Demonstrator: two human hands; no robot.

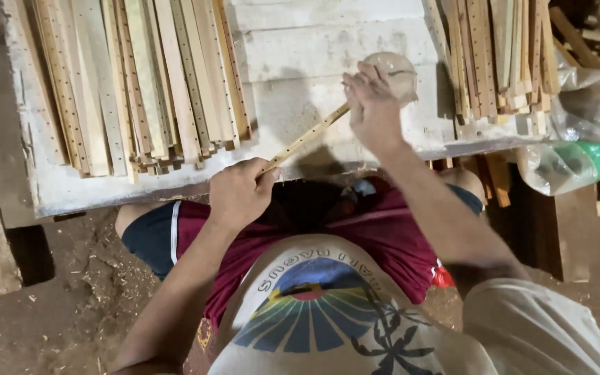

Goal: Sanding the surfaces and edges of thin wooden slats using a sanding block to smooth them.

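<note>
The head camera looks down on a thin pale wooden strip with a row of small holes, held over the worn, white-painted wooden surface. Its long axis runs on a diagonal: the near end points down toward the person's lap and sits in the left hand, and the far end rises up and to the right to the right hand. The strip is narrow, straight and light yellow, with dark dots spaced evenly along its upper face, and it casts a shadow on the surface just beneath it.

The left hand is closed in a fist around the near end, at the front edge of the surface. The right hand is curled about the far end with its fingers bent down; whether it pinches the strip or only rests on it cannot be told. Just behind the right hand lies a rounded clear plastic container, partly hidden by the fingers.

Left of the strip lies a large stack of similar perforated wooden slats, fanned toward the front edge. Right of the strip a second pile of slats lies on the surface, and beyond that pile a crumpled clear plastic bag with a green object inside.
</note>
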